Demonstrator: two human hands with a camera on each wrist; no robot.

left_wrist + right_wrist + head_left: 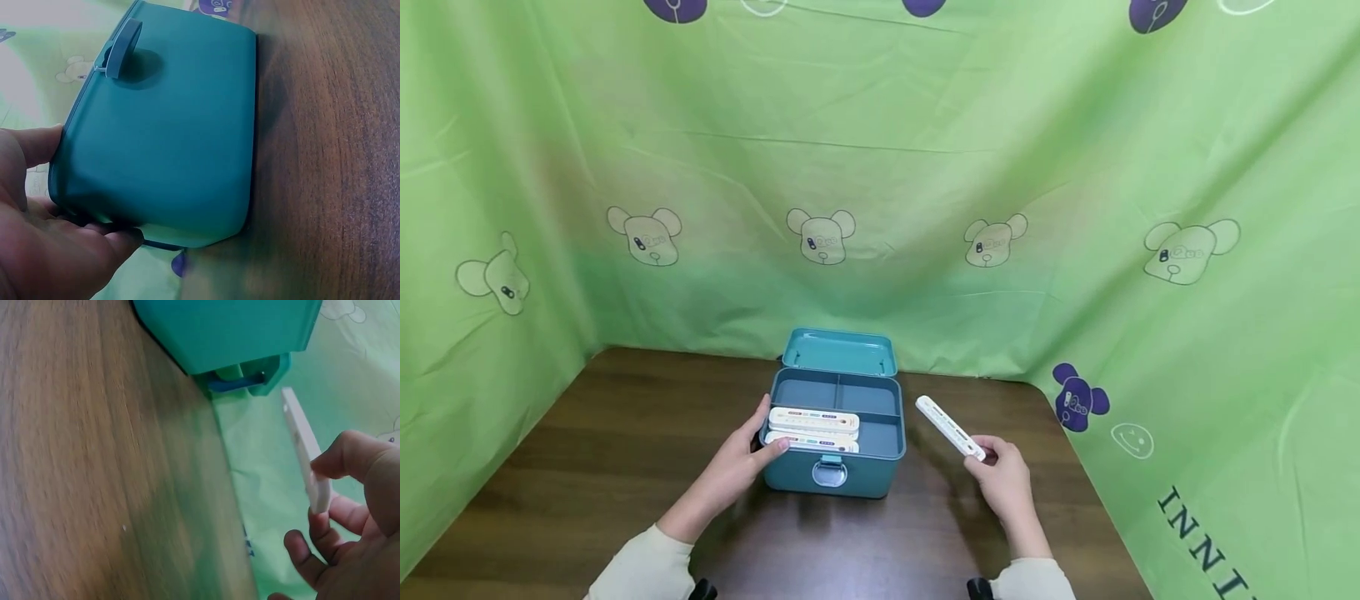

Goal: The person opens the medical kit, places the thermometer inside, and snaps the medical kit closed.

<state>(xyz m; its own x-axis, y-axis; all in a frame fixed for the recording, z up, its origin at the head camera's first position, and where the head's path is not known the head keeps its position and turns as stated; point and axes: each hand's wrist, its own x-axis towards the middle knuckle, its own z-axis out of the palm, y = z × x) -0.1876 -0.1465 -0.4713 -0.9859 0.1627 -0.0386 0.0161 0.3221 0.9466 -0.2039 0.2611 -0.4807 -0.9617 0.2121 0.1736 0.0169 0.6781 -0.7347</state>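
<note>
A teal storage box (831, 471) stands with its lid (842, 352) raised at the back and a tray of compartments showing. My left hand (737, 462) grips its left side, thumb over the front rim and fingers along the side wall. Two long slim white cases (814, 420) with small coloured print lie in the front left of the tray. Right of the box, my right hand (1003, 483) pinches another slim white case (951, 427) by its near end. In the right wrist view this case (303, 444) points away from the hand, thumb on one face.
The brown wooden table (647, 433) reaches back to a green curtain (880, 167) with printed bear heads, which also hangs along both sides. A round metal latch (830, 475) sticks out at the box's front.
</note>
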